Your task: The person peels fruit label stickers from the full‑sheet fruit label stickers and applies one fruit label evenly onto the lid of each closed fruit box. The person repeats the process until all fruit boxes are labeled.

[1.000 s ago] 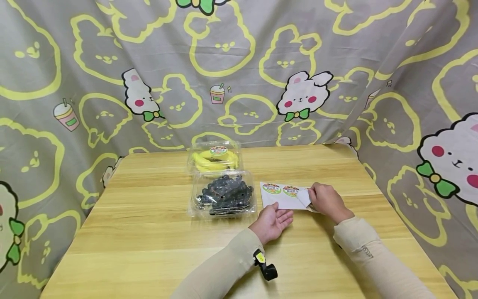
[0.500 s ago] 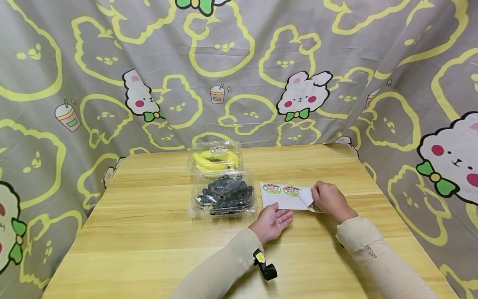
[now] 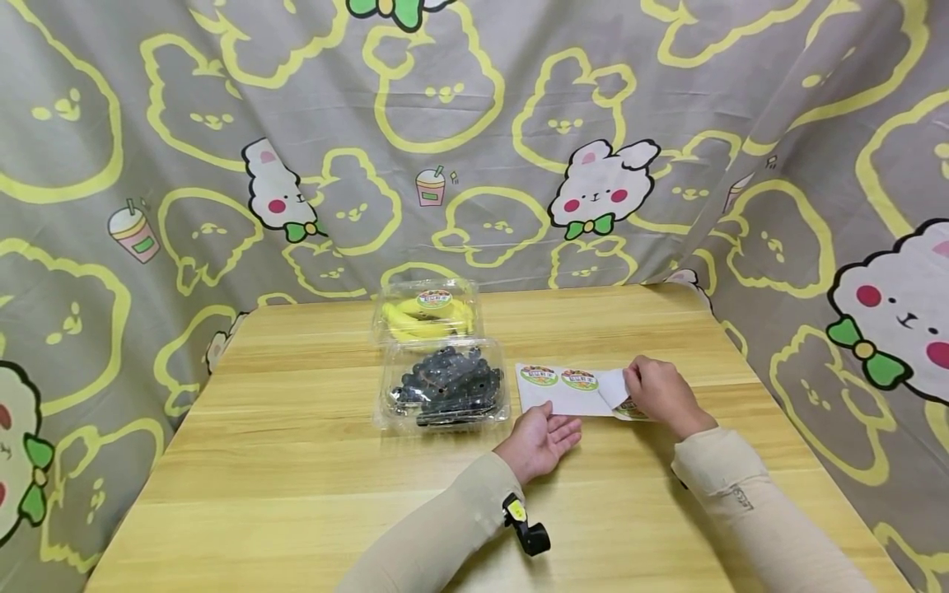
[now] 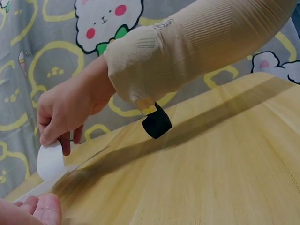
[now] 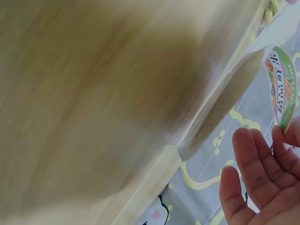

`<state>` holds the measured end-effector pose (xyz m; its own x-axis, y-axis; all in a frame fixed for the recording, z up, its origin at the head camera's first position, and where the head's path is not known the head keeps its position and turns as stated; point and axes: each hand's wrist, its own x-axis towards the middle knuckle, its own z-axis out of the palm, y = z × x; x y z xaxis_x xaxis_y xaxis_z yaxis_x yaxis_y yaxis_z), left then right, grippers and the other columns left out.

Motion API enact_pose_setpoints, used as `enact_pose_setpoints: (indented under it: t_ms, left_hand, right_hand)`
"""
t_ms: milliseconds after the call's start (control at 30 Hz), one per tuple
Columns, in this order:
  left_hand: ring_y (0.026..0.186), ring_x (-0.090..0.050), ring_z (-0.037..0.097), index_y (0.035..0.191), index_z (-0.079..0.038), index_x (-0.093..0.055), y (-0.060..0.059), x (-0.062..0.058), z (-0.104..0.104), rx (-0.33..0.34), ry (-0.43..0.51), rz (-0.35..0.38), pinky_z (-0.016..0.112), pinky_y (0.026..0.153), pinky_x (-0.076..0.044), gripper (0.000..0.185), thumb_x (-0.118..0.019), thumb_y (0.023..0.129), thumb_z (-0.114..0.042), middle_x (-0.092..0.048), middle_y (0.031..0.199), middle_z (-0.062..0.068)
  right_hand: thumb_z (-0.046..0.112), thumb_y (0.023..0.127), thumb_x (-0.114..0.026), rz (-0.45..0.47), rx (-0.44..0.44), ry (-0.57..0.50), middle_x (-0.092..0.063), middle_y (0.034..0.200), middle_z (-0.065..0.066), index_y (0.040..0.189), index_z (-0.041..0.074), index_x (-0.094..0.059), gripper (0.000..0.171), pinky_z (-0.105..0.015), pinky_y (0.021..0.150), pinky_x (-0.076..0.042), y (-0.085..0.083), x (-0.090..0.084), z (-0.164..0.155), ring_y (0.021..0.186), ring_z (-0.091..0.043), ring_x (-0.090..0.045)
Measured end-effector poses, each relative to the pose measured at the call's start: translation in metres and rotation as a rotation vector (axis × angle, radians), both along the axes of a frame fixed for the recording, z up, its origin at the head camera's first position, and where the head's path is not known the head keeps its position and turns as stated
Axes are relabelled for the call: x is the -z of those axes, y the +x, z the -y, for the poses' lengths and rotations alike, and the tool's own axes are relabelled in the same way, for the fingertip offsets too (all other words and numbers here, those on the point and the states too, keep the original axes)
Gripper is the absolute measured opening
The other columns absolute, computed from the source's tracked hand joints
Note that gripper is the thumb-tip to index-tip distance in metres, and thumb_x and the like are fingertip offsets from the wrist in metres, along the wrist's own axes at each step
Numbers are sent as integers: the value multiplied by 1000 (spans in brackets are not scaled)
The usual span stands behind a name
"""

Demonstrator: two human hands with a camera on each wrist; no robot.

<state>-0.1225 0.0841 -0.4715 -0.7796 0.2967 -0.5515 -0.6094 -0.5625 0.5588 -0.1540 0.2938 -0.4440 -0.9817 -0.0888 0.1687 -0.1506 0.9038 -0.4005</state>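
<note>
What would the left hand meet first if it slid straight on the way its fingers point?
The left hand lies open, fingers pointing up-right at the sticker sheet. Its fingertips are at the sheet's near edge, so it would likely meet the sheet first; actual contact is unclear.

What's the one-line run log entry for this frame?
left hand: open, pressing sticker sheet | right hand: peeling sticker | blueberry box: unlabelled

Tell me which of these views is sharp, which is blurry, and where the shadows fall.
Head view: sharp and evenly lit, with mild glare on the clear plastic box of dark berries. Left wrist view: mostly sharp; the right hand and sleeve cast a long shadow across the pale wooden table. Right wrist view: tabletop smeared and soft.
</note>
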Motion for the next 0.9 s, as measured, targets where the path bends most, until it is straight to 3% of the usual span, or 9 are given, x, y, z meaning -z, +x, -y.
enact_pose_setpoints:
  t_ms: [567,900]
  left_hand:
    - [127,-43,46,137,19,-28,2,-1,1,14,-7,18,50,103,-41,52,-36,104,-20,-42,137,37]
    - [125,-46,46,122,16,-40,5,-2,2,69,13,40,49,104,-40,43,-38,103,-22,-50,128,36]
  right_hand:
    - [12,95,-53,-35,7,3,-60,72,-12,83,-2,-60,20,-45,59,-50,1,-1,-2,65,-25,-56]
    - [12,95,-55,-70,15,-10,-60,72,-12,84,-3,-59,19,-43,57,-49,1,-4,3,65,-26,-57]
